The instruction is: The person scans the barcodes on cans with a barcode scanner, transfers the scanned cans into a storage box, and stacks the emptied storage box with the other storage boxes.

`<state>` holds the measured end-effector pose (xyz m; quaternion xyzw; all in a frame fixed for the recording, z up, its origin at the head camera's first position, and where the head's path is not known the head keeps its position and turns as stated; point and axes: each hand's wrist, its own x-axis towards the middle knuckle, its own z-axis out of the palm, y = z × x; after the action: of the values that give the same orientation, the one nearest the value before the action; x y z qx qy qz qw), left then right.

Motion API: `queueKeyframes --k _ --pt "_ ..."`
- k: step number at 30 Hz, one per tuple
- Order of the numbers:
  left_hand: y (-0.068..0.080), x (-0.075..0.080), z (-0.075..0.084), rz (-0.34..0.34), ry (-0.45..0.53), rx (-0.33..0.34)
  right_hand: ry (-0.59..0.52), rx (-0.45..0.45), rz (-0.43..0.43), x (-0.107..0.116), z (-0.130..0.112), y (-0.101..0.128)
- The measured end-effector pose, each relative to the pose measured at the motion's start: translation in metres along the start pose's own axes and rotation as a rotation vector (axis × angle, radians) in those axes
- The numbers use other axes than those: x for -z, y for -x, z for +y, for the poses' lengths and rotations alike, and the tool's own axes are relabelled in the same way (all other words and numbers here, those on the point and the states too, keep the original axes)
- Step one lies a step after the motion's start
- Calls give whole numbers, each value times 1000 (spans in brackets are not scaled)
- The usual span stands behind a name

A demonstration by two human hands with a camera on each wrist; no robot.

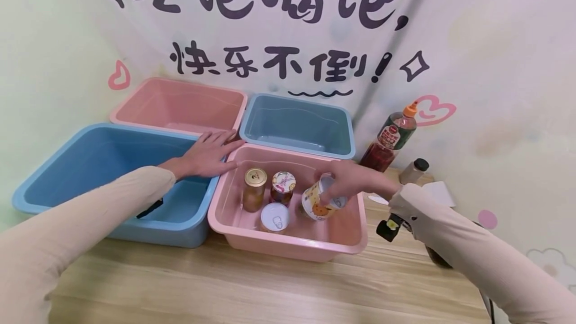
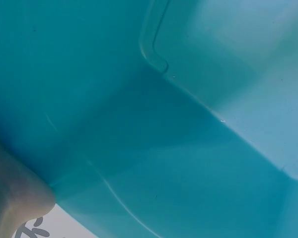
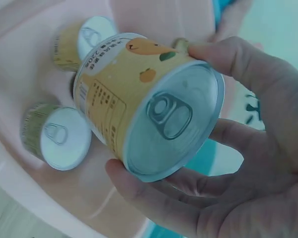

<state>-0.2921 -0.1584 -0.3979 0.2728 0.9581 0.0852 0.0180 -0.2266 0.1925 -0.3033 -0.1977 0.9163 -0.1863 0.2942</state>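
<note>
My right hand (image 1: 337, 184) grips a yellow can with a pull-tab lid (image 1: 320, 200), tilted, inside the front pink bin (image 1: 288, 246). In the right wrist view the thumb and fingers (image 3: 154, 198) wrap the yellow can (image 3: 124, 94) from both sides. In the bin beside it stand a gold-lidded jar (image 1: 255, 189), a jar with a patterned lid (image 1: 282, 187) and a silver-topped can (image 1: 275, 216). My left hand (image 1: 211, 153) lies flat, fingers straight, on the rim where the big blue bin (image 1: 54, 164) meets the pink one.
A second pink bin (image 1: 180, 106) and a smaller blue bin (image 1: 297, 126) stand behind, against the wall. At the right are a red sauce bottle with an orange cap (image 1: 390, 138), a small black-capped bottle (image 1: 414, 170) and white paper (image 1: 440, 191). Wooden tabletop (image 1: 270, 289) runs along the front.
</note>
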Motion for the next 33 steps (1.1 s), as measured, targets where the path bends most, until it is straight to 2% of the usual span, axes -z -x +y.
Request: queueKeyframes --k 9,19,28,33 --pt "2 -1 -1 10 20 7 -4 -35 78 22 6 25" --pt "3 -4 -2 5 4 2 18 -41 155 37 23 50" --pt "1 -6 -4 34 24 -14 -16 -36 245 50 60 82" --pt "-1 -5 -4 33 19 -18 35 7 294 47 91 101"
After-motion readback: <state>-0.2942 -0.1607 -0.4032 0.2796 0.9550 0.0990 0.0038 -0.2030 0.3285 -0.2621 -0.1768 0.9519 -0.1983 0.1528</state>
